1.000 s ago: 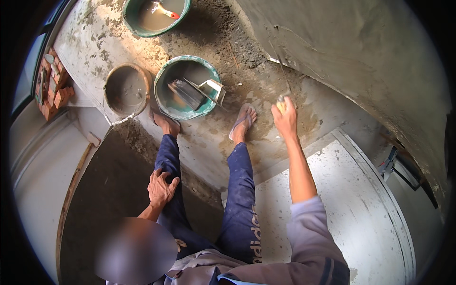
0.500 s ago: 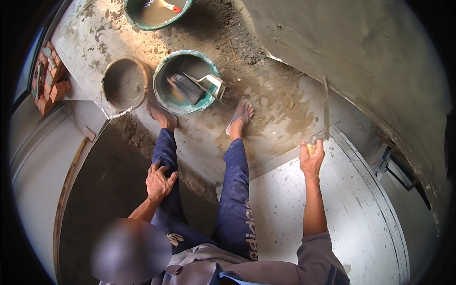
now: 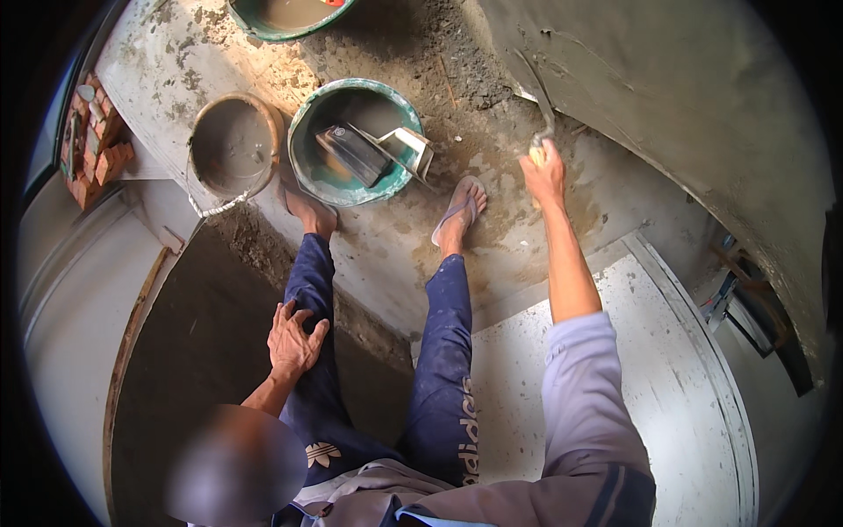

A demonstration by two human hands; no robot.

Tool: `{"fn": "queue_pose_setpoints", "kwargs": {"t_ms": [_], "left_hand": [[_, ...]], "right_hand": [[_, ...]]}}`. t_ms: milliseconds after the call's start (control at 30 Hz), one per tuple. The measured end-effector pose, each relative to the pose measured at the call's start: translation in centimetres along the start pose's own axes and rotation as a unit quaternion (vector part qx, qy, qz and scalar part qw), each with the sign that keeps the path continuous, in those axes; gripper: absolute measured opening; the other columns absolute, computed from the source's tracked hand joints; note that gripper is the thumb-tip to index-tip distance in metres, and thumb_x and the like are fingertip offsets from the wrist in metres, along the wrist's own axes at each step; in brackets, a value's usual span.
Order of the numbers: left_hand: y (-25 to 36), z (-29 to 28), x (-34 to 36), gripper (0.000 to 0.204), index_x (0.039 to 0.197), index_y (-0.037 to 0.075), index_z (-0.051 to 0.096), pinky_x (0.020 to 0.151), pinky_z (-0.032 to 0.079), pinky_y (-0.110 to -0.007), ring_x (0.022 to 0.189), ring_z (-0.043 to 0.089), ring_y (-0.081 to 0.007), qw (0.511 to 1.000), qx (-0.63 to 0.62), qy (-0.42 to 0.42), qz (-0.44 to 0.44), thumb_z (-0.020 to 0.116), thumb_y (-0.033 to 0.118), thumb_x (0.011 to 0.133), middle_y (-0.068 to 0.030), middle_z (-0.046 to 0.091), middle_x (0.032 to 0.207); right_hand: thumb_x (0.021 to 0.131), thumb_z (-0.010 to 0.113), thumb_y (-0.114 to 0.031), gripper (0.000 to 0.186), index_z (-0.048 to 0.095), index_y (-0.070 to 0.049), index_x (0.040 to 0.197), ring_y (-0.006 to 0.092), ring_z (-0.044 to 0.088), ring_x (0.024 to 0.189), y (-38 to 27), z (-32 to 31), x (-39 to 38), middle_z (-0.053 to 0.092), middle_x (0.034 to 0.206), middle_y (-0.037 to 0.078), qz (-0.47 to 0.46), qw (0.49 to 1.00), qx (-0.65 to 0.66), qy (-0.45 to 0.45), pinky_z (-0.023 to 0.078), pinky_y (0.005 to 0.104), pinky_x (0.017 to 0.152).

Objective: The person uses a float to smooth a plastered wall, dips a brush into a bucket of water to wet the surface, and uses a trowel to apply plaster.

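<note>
My right hand (image 3: 545, 173) is closed around the pale handle of a trowel (image 3: 546, 103), whose thin blade shows nearly edge-on. The blade reaches forward beside the lower edge of the grey plastered wall (image 3: 685, 79); whether it touches the plaster I cannot tell. My left hand (image 3: 296, 338) rests on my left leg near the knee, fingers spread and holding nothing. Ahead of my feet sits a green basin (image 3: 309, 176) with murky water, a dark block-like thing (image 3: 354, 155) and a bent metal tool (image 3: 411, 151) lying across its rim side.
Left of the basin stands a brown-rimmed bucket (image 3: 198, 123) of grey wet mix with a rope handle. Another green basin (image 3: 290, 35) is farther off. Bricks (image 3: 110, 162) are stacked at far left. A speckled white board (image 3: 536, 395) lies at my right. Mortar crumbs cover the floor.
My right hand has moved forward and somewhat left with the trowel, its arm now stretched out toward the wall's lower edge. My left hand stays on the leg. The view has shifted slightly.
</note>
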State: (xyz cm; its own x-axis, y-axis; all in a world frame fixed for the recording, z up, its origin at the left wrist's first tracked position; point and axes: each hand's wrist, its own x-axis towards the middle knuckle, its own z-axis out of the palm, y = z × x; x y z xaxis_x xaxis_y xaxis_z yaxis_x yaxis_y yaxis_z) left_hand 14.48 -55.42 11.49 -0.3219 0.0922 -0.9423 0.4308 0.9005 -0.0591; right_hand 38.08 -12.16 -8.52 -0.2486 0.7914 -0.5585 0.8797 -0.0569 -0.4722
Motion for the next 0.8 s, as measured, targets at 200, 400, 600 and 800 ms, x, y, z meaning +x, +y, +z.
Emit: {"fn": "queue_pose_setpoints", "kwargs": {"t_ms": [200,400,600,800], "left_hand": [[0.0,-0.2,0.1,0.057,0.126,0.009,0.066,0.119,0.028,-0.045,0.148,0.028,-0.0346,1.0,-0.012,-0.004,0.004,0.061,0.052,0.089,-0.0174,0.042,0.153],[0.3,0.3,-0.3,0.055,0.126,0.009,0.066,0.119,0.029,-0.045,0.147,0.03,-0.0342,1.0,-0.007,-0.004,0.007,0.062,0.05,0.089,-0.0172,0.043,0.152],[0.7,1.4,0.1,0.053,0.123,0.009,0.067,0.119,0.029,-0.044,0.147,0.031,-0.0339,1.0,-0.017,-0.001,0.004,0.063,0.049,0.089,-0.0168,0.044,0.152],[1.6,1.8,0.1,0.054,0.122,0.009,0.068,0.119,0.028,-0.045,0.147,0.031,-0.0339,1.0,-0.016,-0.016,0.001,0.063,0.05,0.087,-0.0169,0.042,0.153]], "right_hand": [[0.08,0.061,-0.009,0.014,0.054,-0.006,0.092,0.0161,0.053,0.061,0.2,-8.6,-7.9,0.055,0.073,0.005,-0.114,0.993,-0.024,0.034,0.045,0.033,0.057],[0.082,0.062,-0.024,0.025,0.053,-0.004,0.095,0.0385,0.06,0.068,2.0,-2.7,-3.6,0.058,0.073,0.021,-0.155,0.981,-0.113,-0.019,0.049,0.046,0.065],[0.082,0.065,-0.027,0.029,0.053,-0.002,0.09,0.0458,0.053,0.069,3.7,-2.2,3.3,0.058,0.076,0.024,-0.11,0.991,-0.074,-0.011,0.045,0.0491,0.065],[0.082,0.066,-0.027,0.03,0.056,0.0,0.092,0.0475,0.058,0.074,6.9,-5.3,-3.2,0.06,0.078,0.027,-0.098,0.988,-0.117,0.018,0.048,0.0496,0.067]]}}
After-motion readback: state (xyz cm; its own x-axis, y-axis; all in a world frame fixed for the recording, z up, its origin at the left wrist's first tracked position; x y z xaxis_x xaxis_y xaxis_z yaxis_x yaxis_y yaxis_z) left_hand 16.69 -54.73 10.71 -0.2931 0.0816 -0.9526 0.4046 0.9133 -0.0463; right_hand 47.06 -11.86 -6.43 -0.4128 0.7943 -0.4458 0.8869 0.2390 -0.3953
